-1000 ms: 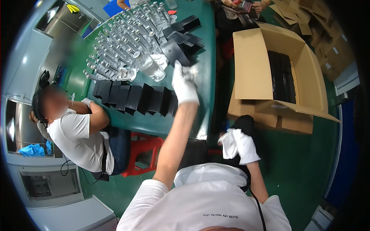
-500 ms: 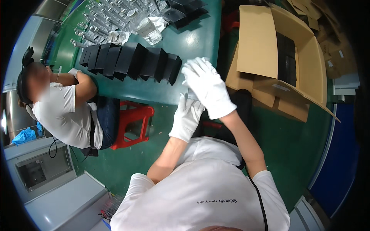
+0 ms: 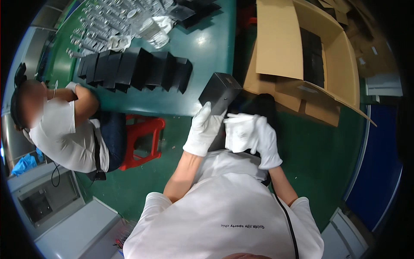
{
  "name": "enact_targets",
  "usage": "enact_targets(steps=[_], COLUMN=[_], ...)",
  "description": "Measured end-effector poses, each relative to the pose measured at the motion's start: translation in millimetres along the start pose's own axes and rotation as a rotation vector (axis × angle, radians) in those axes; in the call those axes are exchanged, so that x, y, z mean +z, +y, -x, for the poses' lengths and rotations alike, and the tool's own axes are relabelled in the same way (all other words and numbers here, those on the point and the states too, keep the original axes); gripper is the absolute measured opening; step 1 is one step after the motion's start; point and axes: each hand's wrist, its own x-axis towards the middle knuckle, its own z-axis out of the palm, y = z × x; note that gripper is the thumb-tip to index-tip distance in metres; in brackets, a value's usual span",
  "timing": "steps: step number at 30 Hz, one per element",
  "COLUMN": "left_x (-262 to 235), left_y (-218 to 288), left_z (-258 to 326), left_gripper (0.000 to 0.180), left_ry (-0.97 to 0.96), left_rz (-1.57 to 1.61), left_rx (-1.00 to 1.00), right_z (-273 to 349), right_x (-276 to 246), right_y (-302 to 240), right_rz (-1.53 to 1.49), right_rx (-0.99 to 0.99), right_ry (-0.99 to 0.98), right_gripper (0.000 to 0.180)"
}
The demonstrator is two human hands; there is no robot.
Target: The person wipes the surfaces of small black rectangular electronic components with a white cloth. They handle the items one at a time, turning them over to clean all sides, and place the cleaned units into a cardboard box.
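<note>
1. Black box (image 3: pixel 220 92): matte, rectangular, tilted; at green table (image 3: pixel 207 52) edge, beside open cardboard carton (image 3: pixel 302 47).
2. Left hand (image 3: pixel 206 129), white-gloved, gripping box underside.
3. Right hand (image 3: pixel 252 136), gloved, loosely curled just below; grip unclear.

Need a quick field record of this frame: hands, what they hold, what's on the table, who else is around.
left hand: white glove, fingers on the black box, holding it up at the table edge
right hand: white glove, close beside the box's lower end; contact unclear
table: green top
on table: row of black boxes standing side by side; clear plastic-wrapped items at the far end
right of table: open cardboard carton with dark items inside
co-worker: seated person in white shirt on a red stool
</note>
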Motion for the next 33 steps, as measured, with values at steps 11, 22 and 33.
enact_targets(steps=[11,22,33], left_x=[16.3,18.9,-58.5], left_y=[-11.6,3.9,-2.7], left_z=[18.6,11.1,32.0], left_gripper=[0.017,0.037,0.023], left_ry=[-0.260,-0.323,0.022], left_rz=[-1.445,-1.599,-1.498], left_rx=[0.486,0.629,0.419], right_z=[-66.2,-54.8,-30.7], right_x=[5.4,-0.6,73.1], right_y=[-24.0,-64.9,-109.2], right_rz=[-0.999,-0.182,-0.269], right_rx=[0.072,-0.341,-0.564], right_ry=[0.246,0.325,-0.015], right_gripper=[0.060,0.043,0.028])
